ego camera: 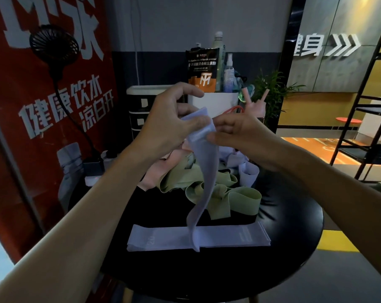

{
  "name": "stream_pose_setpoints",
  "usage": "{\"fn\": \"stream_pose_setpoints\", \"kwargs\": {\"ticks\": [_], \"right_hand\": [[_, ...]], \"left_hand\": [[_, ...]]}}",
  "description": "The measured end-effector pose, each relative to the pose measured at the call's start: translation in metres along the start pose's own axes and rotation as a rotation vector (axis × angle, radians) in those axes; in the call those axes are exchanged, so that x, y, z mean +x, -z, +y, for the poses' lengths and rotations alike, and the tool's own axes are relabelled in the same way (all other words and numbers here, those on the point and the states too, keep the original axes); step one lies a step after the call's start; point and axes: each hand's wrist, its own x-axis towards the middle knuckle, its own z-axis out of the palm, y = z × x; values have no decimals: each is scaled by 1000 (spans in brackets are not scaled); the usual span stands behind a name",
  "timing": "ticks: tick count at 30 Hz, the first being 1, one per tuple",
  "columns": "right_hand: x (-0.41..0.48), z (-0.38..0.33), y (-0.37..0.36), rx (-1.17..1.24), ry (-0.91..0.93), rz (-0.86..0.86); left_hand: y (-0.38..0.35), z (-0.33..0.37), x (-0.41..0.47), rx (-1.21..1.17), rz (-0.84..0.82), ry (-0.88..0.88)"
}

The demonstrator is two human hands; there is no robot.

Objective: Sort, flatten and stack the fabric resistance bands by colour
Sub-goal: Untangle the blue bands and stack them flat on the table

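Observation:
Both hands hold one lavender band (207, 171) up above the round black table (294, 248). My left hand (170, 119) pinches its top end and my right hand (233, 132) pinches the same end from the right. The band hangs down twisted, and its lower end touches a flat stack of lavender bands (229, 237) at the table's front. Behind the stack lies a tangled heap: green bands (235, 197) in the middle, pink bands (161, 169) on the left, more lavender bands (246, 169) on the right.
Behind the table stand a white bin (215, 101) with a supplement bag (202, 68) and bottles, a small drawer unit (139, 119), and a plant (270, 90). A red poster (32, 106) fills the left. A black metal rack (364, 132) stands at right.

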Motion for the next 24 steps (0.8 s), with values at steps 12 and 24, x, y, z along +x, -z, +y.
{"fn": "stream_pose_setpoints", "kwargs": {"ticks": [12,24], "right_hand": [[4,-5,-12,120,-38,302],[-29,45,4,121,-202,522]], "left_hand": [[-18,-49,-41,-264,-224,381],[-20,-77,-80,-330,-424,528]]}}
